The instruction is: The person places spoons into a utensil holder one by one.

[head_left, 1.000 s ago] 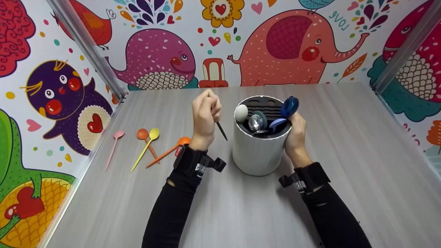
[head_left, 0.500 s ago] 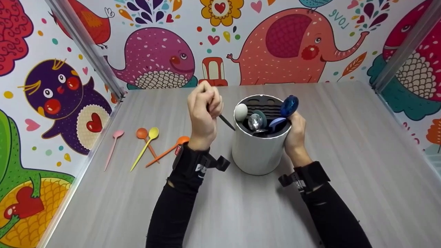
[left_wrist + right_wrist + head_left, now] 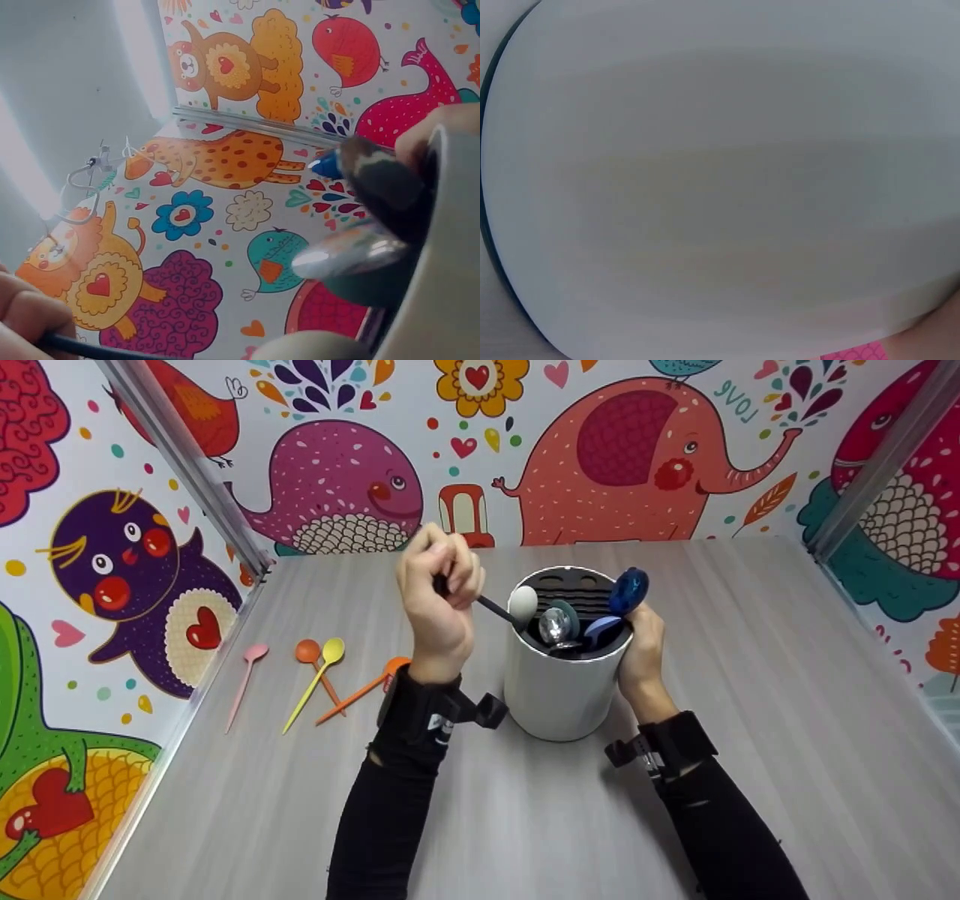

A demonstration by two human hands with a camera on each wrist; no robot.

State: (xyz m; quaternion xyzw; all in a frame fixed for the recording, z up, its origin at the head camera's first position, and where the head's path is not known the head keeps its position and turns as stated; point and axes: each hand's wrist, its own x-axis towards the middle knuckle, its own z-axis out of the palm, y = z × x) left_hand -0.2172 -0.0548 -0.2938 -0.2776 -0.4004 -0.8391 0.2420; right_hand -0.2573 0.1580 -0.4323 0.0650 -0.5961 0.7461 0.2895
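Observation:
A white cylindrical utensil holder (image 3: pixel 562 697) with a black slotted insert stands upright on the table, its wall filling the right wrist view. My right hand (image 3: pixel 645 649) grips its right side near the rim. Left of the holder, my left hand (image 3: pixel 439 596) is raised and curled round a dark, thin-handled utensil (image 3: pixel 496 610). The handle slants down to the right, its end right at the holder's left rim; the other end is mostly hidden in the fingers. In the holder are a white rounded head (image 3: pixel 523 602), a shiny clear spoon (image 3: pixel 555 624), and blue pieces (image 3: pixel 628 591).
On the table's left lie a pink spoon (image 3: pixel 247 679), a yellow spoon (image 3: pixel 319 679) crossed over an orange one (image 3: pixel 306 651), and a second orange spoon (image 3: pixel 360 694) close to the left wrist. Patterned panels (image 3: pixel 465 450) border the back and sides.
My left hand has risen and tilted, bringing the dark utensil's handle end from beside the holder up to its left rim. The right hand and holder stay in place.

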